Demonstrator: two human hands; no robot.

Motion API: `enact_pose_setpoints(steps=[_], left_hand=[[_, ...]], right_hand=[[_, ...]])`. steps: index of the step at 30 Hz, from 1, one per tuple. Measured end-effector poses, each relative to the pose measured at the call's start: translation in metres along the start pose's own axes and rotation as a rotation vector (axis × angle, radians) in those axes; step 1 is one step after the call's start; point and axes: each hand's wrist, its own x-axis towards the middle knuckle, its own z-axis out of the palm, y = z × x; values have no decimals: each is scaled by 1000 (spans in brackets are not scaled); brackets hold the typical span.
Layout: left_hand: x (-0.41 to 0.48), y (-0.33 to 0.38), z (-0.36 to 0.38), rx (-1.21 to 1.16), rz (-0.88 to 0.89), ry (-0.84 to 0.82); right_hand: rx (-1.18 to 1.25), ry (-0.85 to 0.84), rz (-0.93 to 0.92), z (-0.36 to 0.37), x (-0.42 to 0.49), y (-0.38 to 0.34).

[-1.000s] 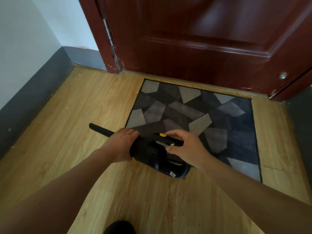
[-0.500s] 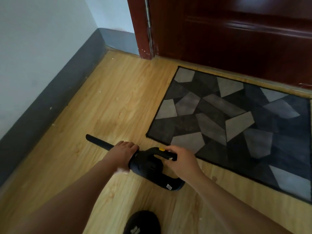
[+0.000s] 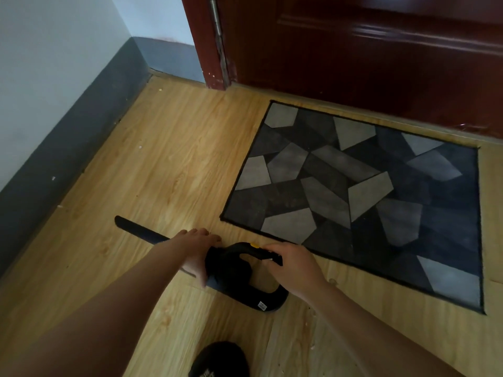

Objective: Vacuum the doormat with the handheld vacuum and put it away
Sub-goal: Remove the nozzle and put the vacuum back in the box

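A black handheld vacuum [image 3: 234, 270] with a yellow button lies low over the wooden floor, its long thin nozzle pointing left. My left hand [image 3: 197, 247] wraps the front of its body where the nozzle joins. My right hand [image 3: 292, 263] grips the top handle. The doormat [image 3: 362, 191], patterned in grey and dark blue angular patches, lies flat to the right and beyond the vacuum, in front of the door. The vacuum is off the mat, just left of its near left corner.
A dark red door [image 3: 367, 50] and its frame stand behind the mat. A white wall with a grey skirting [image 3: 68, 148] runs along the left. Small crumbs dot the floor [image 3: 163, 164]. A black shoe [image 3: 219, 359] shows at the bottom edge.
The vacuum and both hands have shifted left, off the mat's near left corner onto bare floor. My view has swung left and down, so the mat now sits to the right.
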Motion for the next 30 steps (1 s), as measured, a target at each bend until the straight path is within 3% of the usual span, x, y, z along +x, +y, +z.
enact_pose_setpoints(steps=[2, 4, 8, 9, 11, 15, 20, 30], left_hand=[[3, 6, -19, -143, -30, -171], [5, 13, -37, -256, -32, -165], [18, 55, -72, -655, 109, 235], [23, 69, -77, -631, 157, 348], [38, 96, -82, -357, 253, 482], [69, 133, -83, 20, 323, 417], [87, 148, -80, 156, 297, 344], [107, 152, -81, 101, 261, 288]], right_hand=[[2, -8, 19, -6, -3, 5], [21, 8, 53, -14, -5, 9], [-55, 206, 101, -46, -4, 31], [-115, 259, 98, -56, -4, 38], [-257, 308, 127, -79, -4, 54], [-531, 104, 301, -106, -10, 88], [-647, -106, 452, -105, -10, 118], [-567, -68, 482, -108, 6, 149]])
